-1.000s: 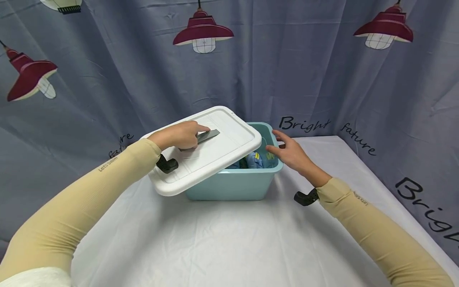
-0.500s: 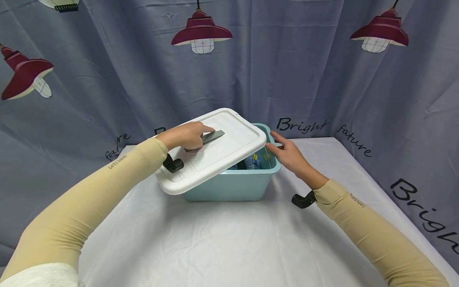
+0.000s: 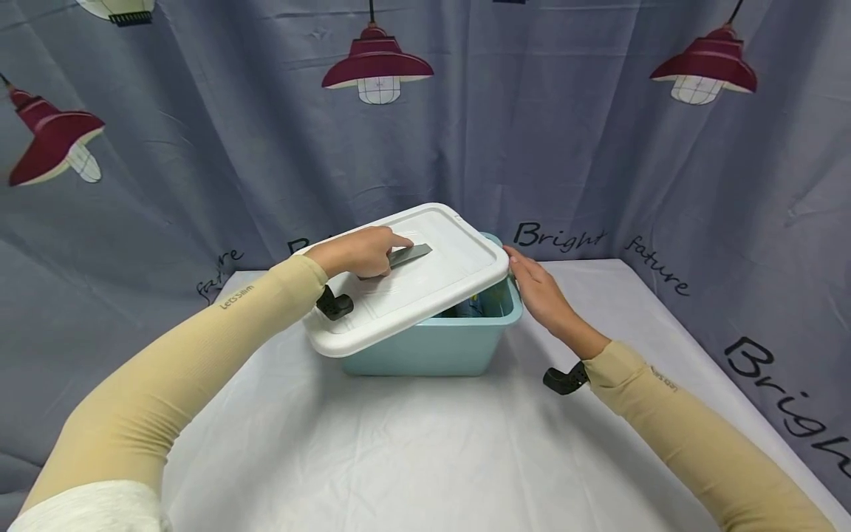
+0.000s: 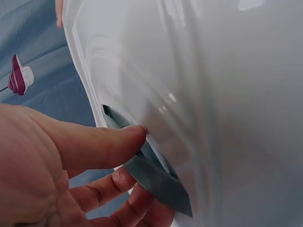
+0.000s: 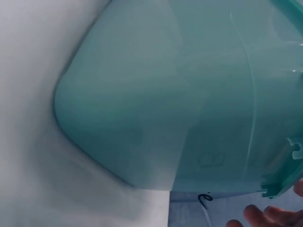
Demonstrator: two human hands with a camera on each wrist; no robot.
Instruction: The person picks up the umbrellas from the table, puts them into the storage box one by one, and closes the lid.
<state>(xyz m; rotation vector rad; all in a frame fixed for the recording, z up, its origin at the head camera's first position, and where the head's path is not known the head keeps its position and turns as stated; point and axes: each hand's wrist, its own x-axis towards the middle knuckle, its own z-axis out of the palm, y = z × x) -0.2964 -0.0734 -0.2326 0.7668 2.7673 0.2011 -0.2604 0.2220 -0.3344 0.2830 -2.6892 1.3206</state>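
Observation:
A white lid [image 3: 392, 318] lies tilted over a light-blue plastic storage bin [image 3: 432, 351], its left end raised past the bin's left side. My left hand [image 3: 359, 251] holds the lid by its grey strap handle [image 3: 412, 254]; in the left wrist view, thumb and fingers pinch that handle [image 4: 158, 182]. At the bin's right end is my right hand [image 3: 544, 299], fingers fairly straight at the lid's right corner and the rim. Its fingertips [image 5: 258, 215] peek in at the right wrist view's lower right, beside the bin's end wall [image 5: 142, 94]. Through the front gap, blue packs [image 3: 470, 306] show inside, mostly hidden.
The bin stands on a table with a white cloth [image 3: 425, 443]. Behind and to the sides hangs a grey-blue curtain [image 3: 545, 148] printed with red lamps and lettering. Black wrist cameras [image 3: 565, 379] sit below both hands.
My left hand has carried the lid rightward over the bin, narrowing the gap onto the packs. My right hand stays at the bin's right end, its fingers now at the lid's corner.

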